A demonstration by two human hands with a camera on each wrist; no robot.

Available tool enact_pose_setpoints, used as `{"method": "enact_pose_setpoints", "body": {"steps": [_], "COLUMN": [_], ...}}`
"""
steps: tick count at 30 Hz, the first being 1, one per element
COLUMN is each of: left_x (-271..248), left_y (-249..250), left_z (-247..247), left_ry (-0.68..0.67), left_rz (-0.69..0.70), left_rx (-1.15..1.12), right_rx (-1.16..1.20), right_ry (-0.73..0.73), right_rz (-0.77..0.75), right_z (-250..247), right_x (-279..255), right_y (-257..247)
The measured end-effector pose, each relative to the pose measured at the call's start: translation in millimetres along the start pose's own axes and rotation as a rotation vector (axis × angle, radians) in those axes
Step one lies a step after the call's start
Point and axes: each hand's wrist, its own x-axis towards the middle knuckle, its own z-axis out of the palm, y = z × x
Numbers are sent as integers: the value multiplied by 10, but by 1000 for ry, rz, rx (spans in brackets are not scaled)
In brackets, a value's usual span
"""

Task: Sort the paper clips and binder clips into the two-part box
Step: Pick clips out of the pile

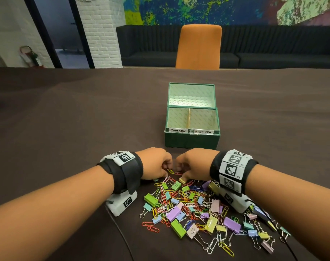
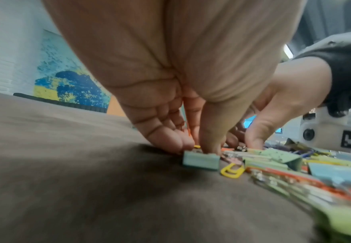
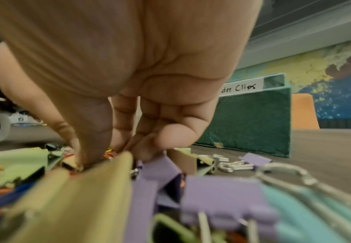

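Observation:
A mixed pile of coloured paper clips and binder clips (image 1: 194, 204) lies on the brown table. Beyond it stands the green two-part box (image 1: 192, 140), its lid open and its parts labelled "Paper Clips" (image 1: 178, 130) on the left and "Binder Clips" (image 1: 203, 131) on the right; both look empty. My left hand (image 1: 167, 166) is at the pile's far edge, fingertips and thumb (image 2: 195, 146) pinching a yellow paper clip (image 1: 169, 171) against the table. Beside it, my right hand (image 1: 180, 174) curls down around a red paper clip (image 1: 178, 173), its thumb against a small tan binder clip (image 1: 182, 180).
A teal binder clip (image 2: 201, 160) lies just in front of my left fingers. The box front (image 3: 249, 125) is close behind my right hand. An orange chair (image 1: 199, 46) and a dark sofa (image 1: 273, 49) stand beyond the table (image 1: 85, 110).

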Motion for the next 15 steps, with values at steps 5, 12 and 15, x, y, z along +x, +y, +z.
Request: {"method": "enact_pose_setpoints", "body": {"steps": [5, 12, 15], "left_x": [-4, -23, -38], "left_y": [-4, 30, -33], "left_z": [-27, -69, -167], "left_ry": [-26, 15, 47], "left_rz": [-7, -3, -92], "left_rx": [-4, 92, -101], "right_rx": [-7, -285, -391], "right_ry": [-30, -52, -62], "right_rz": [29, -17, -49], "right_z": [-77, -74, -21], "right_x": [-33, 110, 155], "right_y": [130, -150, -228]}}
